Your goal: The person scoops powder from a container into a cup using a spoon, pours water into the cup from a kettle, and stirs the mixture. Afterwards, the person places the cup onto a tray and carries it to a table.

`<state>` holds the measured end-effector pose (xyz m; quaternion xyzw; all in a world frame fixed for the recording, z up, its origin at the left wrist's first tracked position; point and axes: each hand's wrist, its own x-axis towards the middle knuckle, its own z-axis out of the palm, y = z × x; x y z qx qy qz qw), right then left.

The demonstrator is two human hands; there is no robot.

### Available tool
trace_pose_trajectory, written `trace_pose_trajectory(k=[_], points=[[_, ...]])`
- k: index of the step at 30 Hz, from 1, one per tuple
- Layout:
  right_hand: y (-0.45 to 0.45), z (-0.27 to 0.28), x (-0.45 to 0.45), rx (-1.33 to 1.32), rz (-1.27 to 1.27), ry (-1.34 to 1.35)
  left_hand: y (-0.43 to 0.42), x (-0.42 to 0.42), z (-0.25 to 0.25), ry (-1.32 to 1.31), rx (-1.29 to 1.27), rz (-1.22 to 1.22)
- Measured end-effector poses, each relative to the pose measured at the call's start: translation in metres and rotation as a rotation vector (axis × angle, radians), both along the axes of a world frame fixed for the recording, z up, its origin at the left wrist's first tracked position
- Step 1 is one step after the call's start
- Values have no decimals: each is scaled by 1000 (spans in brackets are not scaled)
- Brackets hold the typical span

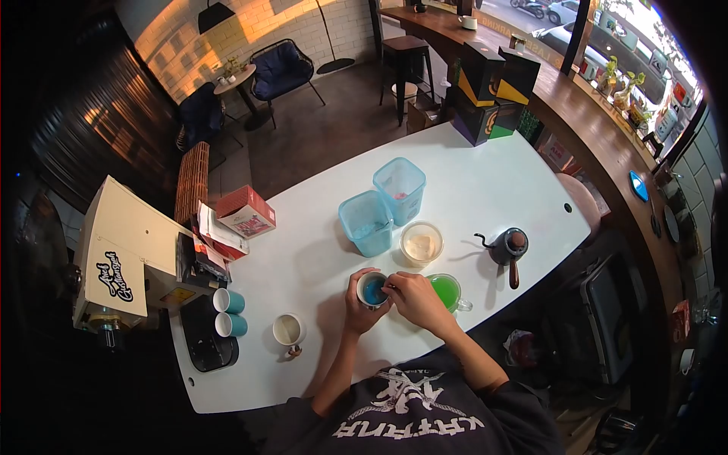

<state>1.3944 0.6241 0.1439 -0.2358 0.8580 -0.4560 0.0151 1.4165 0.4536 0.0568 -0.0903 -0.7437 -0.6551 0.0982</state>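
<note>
My left hand (pixel 359 315) is wrapped around a small cup (pixel 372 290) with blue liquid in it. My right hand (pixel 418 300) is over the cup's right rim, fingers pinched together; whatever they grip is too small or hidden to make out. Just right of that hand, partly covered by it, stands a glass mug (pixel 446 291) of bright green liquid. Beyond the hands is a clear round tub (pixel 422 244) with pale cream contents. Two translucent blue containers (pixel 366 224) stand behind it. A white mug (pixel 289 331) with a pale inside sits left of my left hand.
At right stands a dark gooseneck kettle (pixel 508 246) with a wooden handle. Black boxes (pixel 493 95) are stacked at the table's far end. On the left are a cream-coloured machine (pixel 129 250), two teal cups (pixel 229 301) lying on their sides and a red box (pixel 246 212).
</note>
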Motion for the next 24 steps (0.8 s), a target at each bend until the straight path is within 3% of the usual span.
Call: trace_pose_trajectory(k=[6, 18, 24], points=[[1, 0, -2, -104, 7, -57, 1, 0, 0, -1, 7, 9], [-6, -5, -5, 44, -38, 21, 0, -1, -7, 3, -27, 23], [-15, -18, -10, -38, -89, 29, -2, -2, -12, 5, 14, 0]])
